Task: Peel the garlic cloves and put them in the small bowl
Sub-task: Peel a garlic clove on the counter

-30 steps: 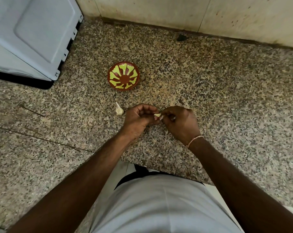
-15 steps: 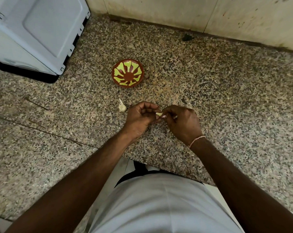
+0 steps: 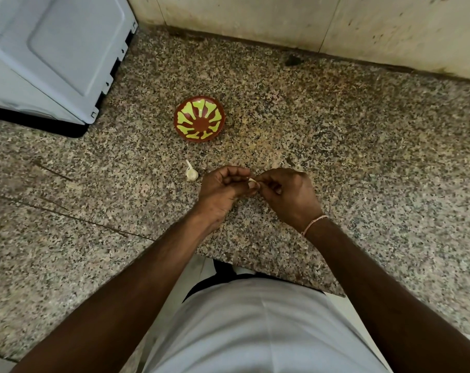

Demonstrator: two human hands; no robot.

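No legible text, label, brand, number or sign appears on any surface. The small bowl (image 3: 199,119) carries only a painted yellow-green petal pattern on red-brown; the grey appliance (image 3: 56,49) shows no readable marking.

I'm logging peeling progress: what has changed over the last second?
Little has changed: both hands, left hand and right hand, keep pinching the garlic clove between them above the counter. The small bowl holds nothing, as before, and the garlic piece lies where it was.
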